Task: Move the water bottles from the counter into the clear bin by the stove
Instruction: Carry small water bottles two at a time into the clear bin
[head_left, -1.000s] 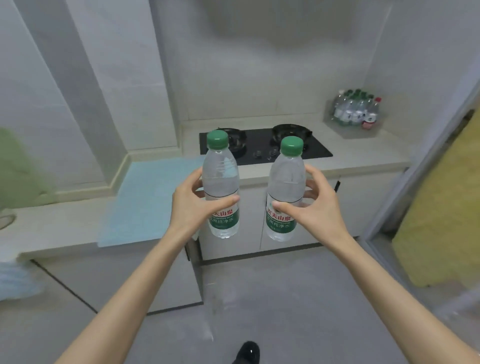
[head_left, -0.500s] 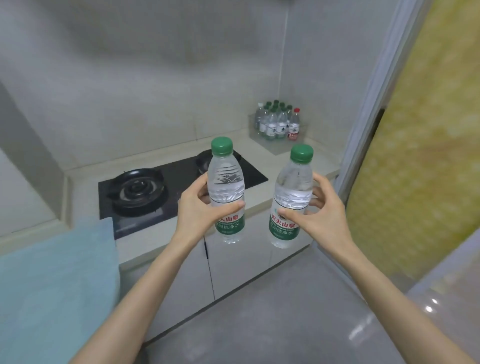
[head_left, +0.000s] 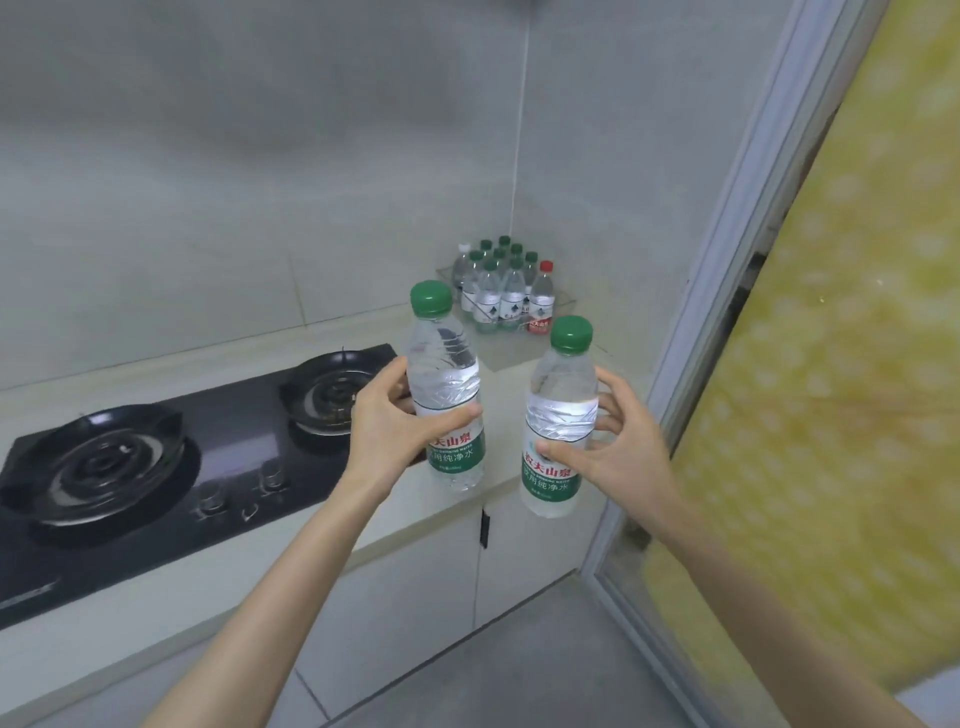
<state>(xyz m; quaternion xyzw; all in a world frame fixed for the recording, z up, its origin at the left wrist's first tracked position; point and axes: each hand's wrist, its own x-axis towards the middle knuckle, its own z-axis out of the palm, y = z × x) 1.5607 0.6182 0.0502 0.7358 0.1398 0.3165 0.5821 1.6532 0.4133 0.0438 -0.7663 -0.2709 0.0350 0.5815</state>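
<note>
Both hands loaded, mid-carry. Left hand fingers wrap the midsection of the left water bottle. Right hand fingers wrap the right water bottle just above its label. Both bottles are in the air over the front edge of the worktop, at 3 o'clock of the gas stove.

Long axes are near vertical with green caps up. The left cap leans slightly to 11, the right to 1.

Clear bin sits in the back corner, at 1 o'clock from the left bottle and 11 o'clock from the right. It holds a cluster of upright bottles at the back, and the free floor is at the front. The left hand looks slightly nearer, so I'd set that one in first, upright into the front gap.
</note>
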